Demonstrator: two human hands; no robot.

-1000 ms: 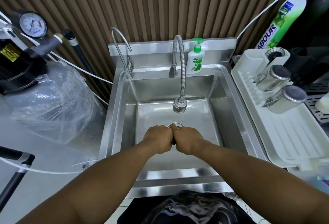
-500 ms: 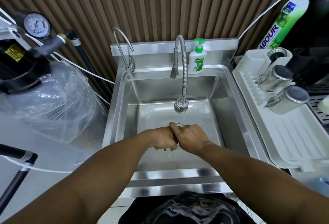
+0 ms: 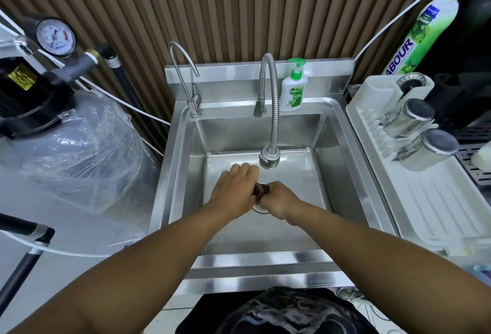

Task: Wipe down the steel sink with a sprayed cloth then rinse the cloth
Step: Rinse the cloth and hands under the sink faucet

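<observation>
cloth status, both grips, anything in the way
Right grip holds cloth over drain. Left grip fingers straight, against cloth. Faucet head close above; no water seen.

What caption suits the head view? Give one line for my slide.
Right hand grips a dark cloth beside the left hand, above the drain of the steel sink, near the tap.

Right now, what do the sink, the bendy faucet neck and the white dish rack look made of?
Sink: stainless steel, brushed, by its grey sheen and blurred reflections.
Faucet neck: ribbed metal hose, probably steel; bright ringed segments.
Dish rack: likely plastic; matte white, moulded ribs and rounded edges.
</observation>
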